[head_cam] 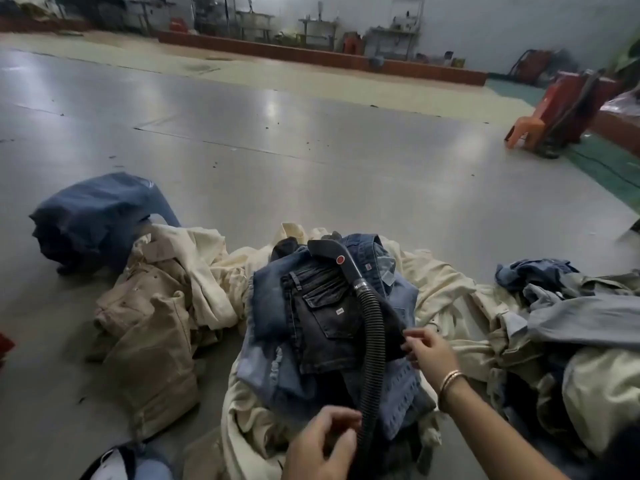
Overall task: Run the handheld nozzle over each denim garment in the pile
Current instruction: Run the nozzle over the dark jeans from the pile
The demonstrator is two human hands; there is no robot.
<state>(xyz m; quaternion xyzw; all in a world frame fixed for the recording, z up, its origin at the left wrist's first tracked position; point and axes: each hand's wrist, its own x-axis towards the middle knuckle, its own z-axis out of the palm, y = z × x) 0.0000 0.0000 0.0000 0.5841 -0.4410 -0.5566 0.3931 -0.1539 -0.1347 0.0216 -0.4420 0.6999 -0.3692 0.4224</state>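
While the nozzle [329, 251] is lying idle atop the denim pile [325, 327], your left hand [322, 445] is pinching its hose [372, 344] and your right hand [429, 348] is pinching the dark jeans [325, 317]; next you're probably needing to take up the nozzle itself.

i'm over a glossy grey concrete floor [311, 140]. on it right before me is a heap of denim and cream garments [329, 323]; to its left lie tan trousers [149, 341] and a dark blue bundle [93, 220]. an orange stool [526, 128] is tipped far right.
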